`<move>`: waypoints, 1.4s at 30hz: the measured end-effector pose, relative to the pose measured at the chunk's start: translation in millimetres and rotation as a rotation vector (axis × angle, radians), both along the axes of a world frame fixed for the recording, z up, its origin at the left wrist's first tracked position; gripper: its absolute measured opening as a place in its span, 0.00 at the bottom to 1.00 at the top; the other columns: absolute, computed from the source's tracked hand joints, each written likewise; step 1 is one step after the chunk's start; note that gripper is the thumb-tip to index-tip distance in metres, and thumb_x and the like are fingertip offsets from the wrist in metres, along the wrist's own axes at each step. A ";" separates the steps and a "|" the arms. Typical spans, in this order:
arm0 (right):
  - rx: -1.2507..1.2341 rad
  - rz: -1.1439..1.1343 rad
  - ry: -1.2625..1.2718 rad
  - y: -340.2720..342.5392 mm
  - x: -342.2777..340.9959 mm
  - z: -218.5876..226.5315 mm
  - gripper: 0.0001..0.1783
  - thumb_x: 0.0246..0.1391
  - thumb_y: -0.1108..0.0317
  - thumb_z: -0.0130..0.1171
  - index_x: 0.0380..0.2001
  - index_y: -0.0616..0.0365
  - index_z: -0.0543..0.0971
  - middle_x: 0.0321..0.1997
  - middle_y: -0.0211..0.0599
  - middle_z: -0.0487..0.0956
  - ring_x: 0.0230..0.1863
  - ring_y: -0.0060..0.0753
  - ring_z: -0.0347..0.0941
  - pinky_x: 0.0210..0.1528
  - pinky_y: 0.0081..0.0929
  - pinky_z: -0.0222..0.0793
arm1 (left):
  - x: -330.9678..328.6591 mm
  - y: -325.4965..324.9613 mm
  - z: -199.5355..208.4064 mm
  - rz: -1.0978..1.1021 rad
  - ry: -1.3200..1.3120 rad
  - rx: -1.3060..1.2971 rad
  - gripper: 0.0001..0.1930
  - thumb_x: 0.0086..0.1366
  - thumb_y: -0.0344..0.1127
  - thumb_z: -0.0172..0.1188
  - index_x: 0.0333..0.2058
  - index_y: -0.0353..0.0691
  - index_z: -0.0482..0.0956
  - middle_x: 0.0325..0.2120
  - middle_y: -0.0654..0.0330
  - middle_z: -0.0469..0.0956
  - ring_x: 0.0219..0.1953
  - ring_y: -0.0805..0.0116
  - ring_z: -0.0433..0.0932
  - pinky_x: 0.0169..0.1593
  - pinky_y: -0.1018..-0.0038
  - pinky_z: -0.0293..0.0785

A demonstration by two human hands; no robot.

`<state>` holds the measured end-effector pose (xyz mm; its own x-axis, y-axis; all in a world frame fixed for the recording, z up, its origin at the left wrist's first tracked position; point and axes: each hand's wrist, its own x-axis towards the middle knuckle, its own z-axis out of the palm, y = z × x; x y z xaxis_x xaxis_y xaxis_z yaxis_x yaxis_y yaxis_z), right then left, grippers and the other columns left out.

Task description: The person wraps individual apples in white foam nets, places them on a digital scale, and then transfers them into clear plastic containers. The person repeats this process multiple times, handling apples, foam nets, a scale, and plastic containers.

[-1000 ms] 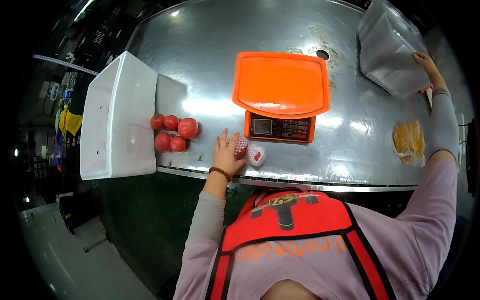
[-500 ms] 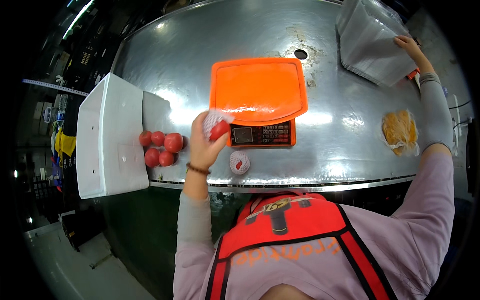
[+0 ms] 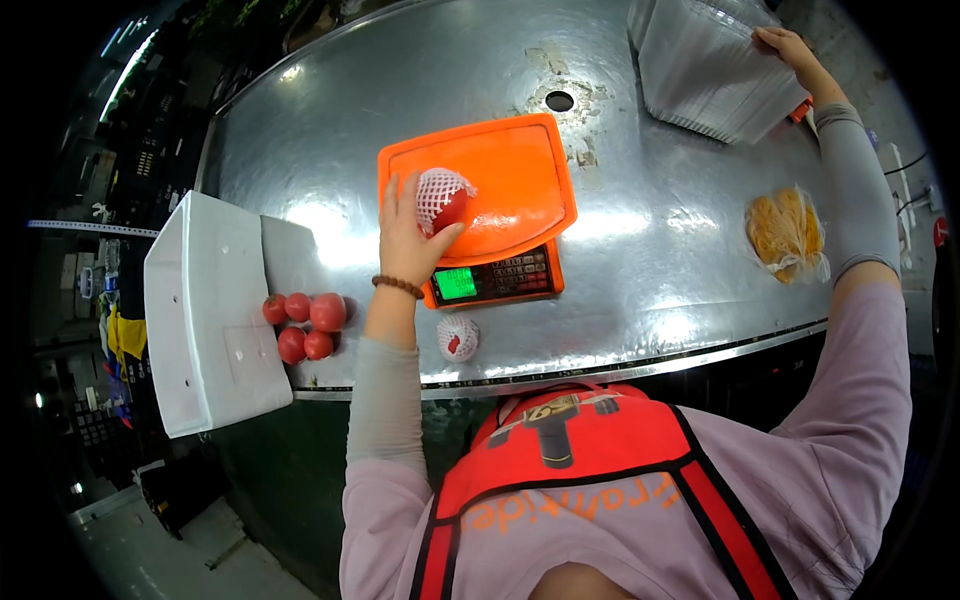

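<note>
The left hand (image 3: 408, 235) is wrapping its fingers around a red round fruit in a white foam net sleeve (image 3: 444, 200), holding it on the orange plastic tray of the weighing scale (image 3: 500, 165), near the tray's left edge. The right hand (image 3: 790, 50) is resting with fingers spread flat on a stack of clear plastic packaging (image 3: 705, 70) far across the steel table (image 3: 660, 280) — gripping nothing that I can tell.

What could go wrong: the fruit is sitting close to the tray's rim, so on release it may roll off toward the table edge. The hand's weight on the tray could also be falsing the reading on the green display (image 3: 456, 283).

Counting: one netted fruit is in hand, a second netted fruit (image 3: 458, 337) is lying just in front of the scale, and five bare red fruits (image 3: 303, 325) are clustering beside the white foam box (image 3: 205, 320). One bag of yellowish material (image 3: 785, 232) is lying well apart at the right.
</note>
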<state>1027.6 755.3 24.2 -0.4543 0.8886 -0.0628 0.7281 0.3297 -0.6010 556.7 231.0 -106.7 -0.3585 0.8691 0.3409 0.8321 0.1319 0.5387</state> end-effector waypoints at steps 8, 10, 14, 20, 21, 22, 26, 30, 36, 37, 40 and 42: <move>0.151 0.158 -0.078 -4.0 -14.5 -11.1 0.22 0.61 0.52 0.53 0.42 0.63 0.79 0.37 0.28 0.79 0.41 0.21 0.71 0.50 0.20 0.63 | 49.5 -138.6 -55.5 -0.080 0.007 -0.246 0.29 0.46 0.35 0.70 0.48 0.37 0.70 0.51 0.47 0.68 0.49 0.46 0.70 0.53 0.59 0.68; 0.173 0.160 -0.093 -9.3 -22.7 -6.8 0.21 0.62 0.53 0.52 0.44 0.62 0.79 0.39 0.30 0.80 0.43 0.23 0.73 0.52 0.23 0.64 | 62.2 -156.8 -73.8 -0.090 0.037 -0.324 0.29 0.45 0.33 0.69 0.48 0.40 0.71 0.51 0.48 0.68 0.48 0.45 0.70 0.52 0.59 0.69; 0.213 0.173 -0.063 5.4 -26.7 -11.7 0.21 0.62 0.53 0.52 0.42 0.62 0.79 0.37 0.28 0.79 0.40 0.23 0.72 0.47 0.24 0.65 | 61.7 -162.4 -84.0 -0.064 -0.073 -0.358 0.30 0.42 0.30 0.67 0.49 0.43 0.71 0.51 0.48 0.67 0.49 0.43 0.70 0.52 0.58 0.70; 0.895 -0.244 0.272 -45.4 -68.5 10.6 0.19 0.58 0.60 0.52 0.29 0.69 0.77 0.30 0.55 0.79 0.34 0.58 0.75 0.38 0.42 0.69 | 78.5 -112.0 -21.0 -0.164 -0.106 -0.048 0.31 0.42 0.28 0.65 0.50 0.43 0.71 0.50 0.48 0.67 0.49 0.44 0.70 0.51 0.58 0.70; 1.147 -0.205 0.208 -65.4 -65.7 35.5 0.16 0.59 0.64 0.49 0.28 0.69 0.74 0.31 0.57 0.76 0.34 0.59 0.71 0.38 0.46 0.66 | 82.9 -88.1 -5.7 -0.195 -0.100 0.078 0.31 0.42 0.28 0.65 0.50 0.43 0.71 0.50 0.49 0.67 0.49 0.44 0.70 0.51 0.58 0.70; 1.189 -0.189 0.198 -84.8 -68.7 54.0 0.16 0.59 0.62 0.50 0.32 0.67 0.75 0.34 0.54 0.75 0.38 0.57 0.71 0.41 0.46 0.65 | 85.9 -62.3 6.7 -0.184 -0.076 0.100 0.30 0.43 0.28 0.65 0.50 0.43 0.70 0.51 0.49 0.67 0.51 0.46 0.69 0.52 0.59 0.69; 1.378 0.000 -0.165 -191.0 -73.5 61.9 0.12 0.59 0.60 0.53 0.36 0.56 0.78 0.36 0.35 0.79 0.36 0.40 0.75 0.39 0.33 0.71 | 79.2 23.6 8.9 -0.111 0.310 -0.034 0.31 0.48 0.32 0.65 0.53 0.45 0.68 0.53 0.51 0.67 0.54 0.49 0.68 0.56 0.56 0.64; 1.265 0.230 -0.062 -345.9 -89.4 -29.5 0.06 0.44 0.71 0.62 0.28 0.51 0.76 0.30 0.32 0.77 0.31 0.36 0.74 0.33 0.32 0.69 | 70.4 44.1 0.6 -0.036 0.557 -0.163 0.34 0.48 0.37 0.66 0.57 0.47 0.66 0.56 0.52 0.66 0.54 0.50 0.68 0.57 0.53 0.61; 0.746 0.190 -0.050 -428.2 -49.1 -195.3 0.08 0.46 0.66 0.62 0.28 0.53 0.73 0.28 0.31 0.72 0.32 0.37 0.70 0.34 0.34 0.63 | 53.2 23.1 36.1 -0.096 0.208 -0.011 0.38 0.50 0.38 0.68 0.60 0.42 0.63 0.57 0.49 0.66 0.57 0.48 0.65 0.59 0.55 0.60; 0.698 0.175 -0.077 -437.0 -42.3 -218.5 0.08 0.47 0.65 0.62 0.28 0.52 0.73 0.27 0.31 0.72 0.32 0.37 0.70 0.33 0.35 0.63 | 39.0 13.3 42.1 -0.105 0.126 0.033 0.38 0.50 0.38 0.68 0.60 0.40 0.63 0.56 0.48 0.66 0.57 0.47 0.65 0.60 0.56 0.60; 0.568 0.220 -0.102 -456.7 -42.3 -235.4 0.09 0.46 0.65 0.62 0.28 0.53 0.73 0.28 0.34 0.72 0.32 0.40 0.70 0.33 0.38 0.64 | -11.6 -47.5 66.4 0.000 0.100 0.167 0.33 0.54 0.32 0.67 0.58 0.33 0.65 0.55 0.48 0.69 0.58 0.52 0.67 0.59 0.64 0.63; 0.542 0.249 -0.082 -462.0 -50.9 -225.0 0.10 0.46 0.64 0.63 0.28 0.54 0.74 0.30 0.35 0.73 0.33 0.42 0.70 0.33 0.39 0.65 | -46.3 -89.8 88.0 0.116 0.146 0.181 0.30 0.56 0.31 0.65 0.57 0.34 0.66 0.54 0.49 0.69 0.57 0.54 0.67 0.58 0.65 0.63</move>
<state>976.7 293.3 -200.8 -0.6659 0.6710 0.3261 0.6263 0.7403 -0.2446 510.4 141.1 -18.6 -0.3882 0.7451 0.5423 0.8874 0.1436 0.4380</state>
